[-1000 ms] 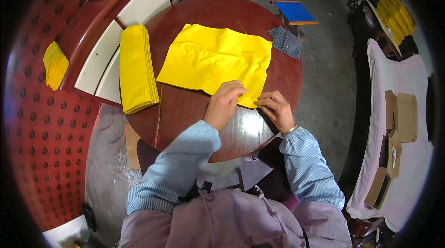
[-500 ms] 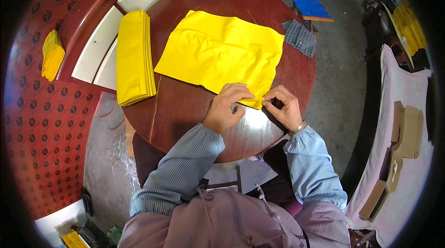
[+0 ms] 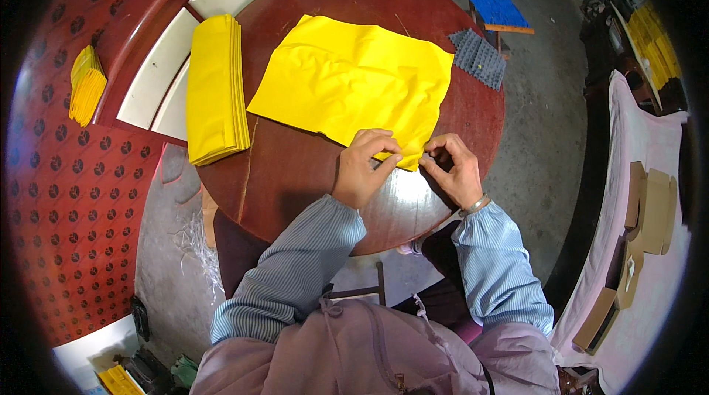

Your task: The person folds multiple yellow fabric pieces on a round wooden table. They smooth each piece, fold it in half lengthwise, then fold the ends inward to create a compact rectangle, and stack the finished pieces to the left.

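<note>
A wide, creased yellow sheet, cloth-like or paper-like, lies on the round dark-red table. Its near right corner comes down between my two hands. My left hand is closed in a pinch on the near edge, thumb and fingertips brought together there. Just to the right, my right hand pinches the same corner between thumb and bent forefinger. The fingertips of both hands partly cover the bit of edge they hold. Left of the sheet lies a thick stack of folded yellow pieces.
A grey studded mat sits at the table's right edge. Beyond it stands a blue-topped stool. On the left are white panels and a small yellow bundle. An opened cardboard box rests on pale cloth at right.
My left thumb has moved up to the fingertips, closing the pinch on the sheet's edge. The right hand has barely shifted, and the sheet lies nearly as before.
</note>
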